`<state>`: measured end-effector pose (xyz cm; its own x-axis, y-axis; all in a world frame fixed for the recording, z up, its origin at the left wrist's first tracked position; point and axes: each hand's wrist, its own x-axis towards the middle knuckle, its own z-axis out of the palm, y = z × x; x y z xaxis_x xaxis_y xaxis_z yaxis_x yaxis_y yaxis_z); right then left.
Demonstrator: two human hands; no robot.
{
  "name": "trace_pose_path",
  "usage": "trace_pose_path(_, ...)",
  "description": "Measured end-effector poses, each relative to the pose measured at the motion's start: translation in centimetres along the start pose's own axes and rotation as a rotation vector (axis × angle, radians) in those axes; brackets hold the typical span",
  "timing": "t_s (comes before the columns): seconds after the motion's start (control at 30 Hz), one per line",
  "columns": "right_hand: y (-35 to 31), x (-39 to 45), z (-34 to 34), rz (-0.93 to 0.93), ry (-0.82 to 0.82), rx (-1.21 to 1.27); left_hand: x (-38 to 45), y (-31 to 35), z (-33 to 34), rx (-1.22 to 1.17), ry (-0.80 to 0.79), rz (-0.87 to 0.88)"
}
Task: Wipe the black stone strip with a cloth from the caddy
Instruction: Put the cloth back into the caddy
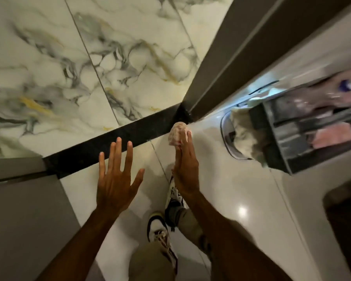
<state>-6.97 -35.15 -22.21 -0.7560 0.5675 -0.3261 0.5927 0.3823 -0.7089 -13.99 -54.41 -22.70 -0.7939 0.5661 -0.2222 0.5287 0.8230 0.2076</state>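
- Looking down at the floor, we see the black stone strip [114,141] running as a diagonal band between the veined marble tiles [73,63] above and the plain pale tiles [215,151] below.
- Our right hand [185,165] holds a small bunched pale cloth [176,133] at its fingertips, the fingers nearly straight and pressed together; the cloth sits at the lower edge of the strip, near its right end. We cannot tell whether it touches the stone.
- Our left hand [116,179] is spread wide with all 5 fingers apart and holds nothing; its fingertips overlap the strip in the view.
- The caddy [304,126], grey and blurred, sits to the right with a white rag [245,134] hanging over its near end and something pink inside.
- Below the hands, 2 white sneakers [160,234] and tan trousers [152,262] show.
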Motion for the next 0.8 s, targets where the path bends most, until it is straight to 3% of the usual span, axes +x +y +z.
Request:
trace_pose_path(0.17, -6.0, -6.4, -14.6, 0.022, 0.165, -0.014, -2.7, 9.1, -13.7, 0.044, -0.048, 0.240)
trace_pose_path(0.33, -4.1, -8.7, -25.9, 0.238, 0.368, 0.083, -0.7, 19.5, -18.6, 0.085, -0.122, 0.517)
trace_pose_path(0.53, 5.5, -4.9, -32.0, 0.453, 0.370, 0.098, 5.1, 28.4, -14.5, 0.113, -0.260, 0.680)
trace_pose_path(0.8, 18.4, 4.1, -32.1, 0.641, 0.465, 0.302, 14.5, 36.5, -4.2, 0.241, -0.361, 0.779)
